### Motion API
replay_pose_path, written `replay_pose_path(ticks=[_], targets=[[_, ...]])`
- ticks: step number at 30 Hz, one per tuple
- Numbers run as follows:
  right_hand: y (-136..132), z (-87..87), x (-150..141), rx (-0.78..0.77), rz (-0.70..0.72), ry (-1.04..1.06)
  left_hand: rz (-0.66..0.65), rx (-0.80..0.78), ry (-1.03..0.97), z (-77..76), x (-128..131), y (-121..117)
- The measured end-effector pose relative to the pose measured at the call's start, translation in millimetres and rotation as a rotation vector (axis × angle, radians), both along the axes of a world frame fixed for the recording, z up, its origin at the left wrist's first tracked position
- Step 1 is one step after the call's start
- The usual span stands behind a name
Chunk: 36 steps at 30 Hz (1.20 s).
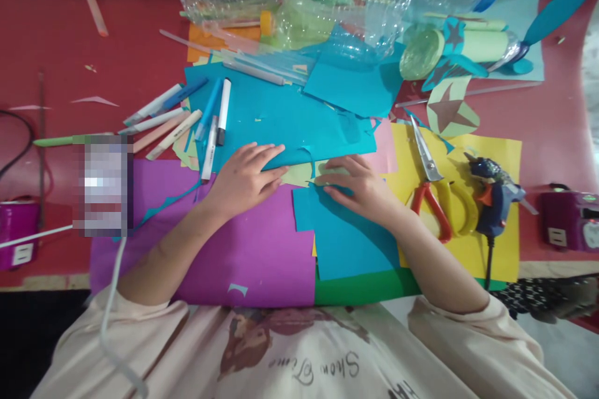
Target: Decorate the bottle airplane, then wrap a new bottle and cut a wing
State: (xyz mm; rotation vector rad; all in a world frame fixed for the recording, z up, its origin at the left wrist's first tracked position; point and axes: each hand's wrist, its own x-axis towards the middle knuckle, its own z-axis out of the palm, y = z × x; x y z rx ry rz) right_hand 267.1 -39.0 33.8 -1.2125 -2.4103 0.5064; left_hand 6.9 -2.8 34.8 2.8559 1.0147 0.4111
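Note:
My left hand [250, 177] lies with its fingers stretched out, and their tips rest at the left end of a pale green paper piece [297, 174]. Opposite it, my right hand [358, 186] reaches in from the right, fingers extended and slightly bent over the same pale green paper. Neither hand visibly lifts anything. Behind the hands spreads a large blue paper sheet [281, 118]. A smaller blue sheet [358, 240] is partly under my right hand, and a purple sheet [262, 249] lies beneath my left forearm.
Scissors [427, 156] with a red handle and a glue gun [493, 199] lie on yellow paper [503, 156] at right. Several markers [163, 115] are at left, near a blurred-out device [105, 187]. Clear plastic bottles [337, 0] and a decorated bottle [482, 47] occupy the back.

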Motion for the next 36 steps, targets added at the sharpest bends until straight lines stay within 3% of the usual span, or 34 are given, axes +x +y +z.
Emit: replay_pose_path(ticks=[5, 11, 20, 28, 34, 36], targets=[[-5.8, 0.1, -10.5, -0.034, 0.103, -0.061, 0.017, 0.031, -0.024, 1.2, -2.0, 3.0], [-7.6, -5.0, -16.1, 0.053, 0.051, -0.188, 0.099, 0.01, -0.047, 2.5, -4.8, 6.2], [-4.6, 0.3, -10.1, 0.163, -0.113, 0.055, 0.129, 0.008, -0.065, 0.6, -4.6, 5.1], [-6.1, 1.3, -15.5, -0.067, 0.105, -0.065, 0.147, -0.027, -0.056, -0.4, -4.9, 4.8], [-21.7, 11.2, -24.1, -0.123, 0.359, 0.139, 0.128, 0.024, -0.057, -1.6, -6.4, 5.5], [-21.6, 12.4, -23.4, -0.166, 0.359, 0.217, 0.132, 0.018, -0.063, -1.4, -6.4, 5.4]])
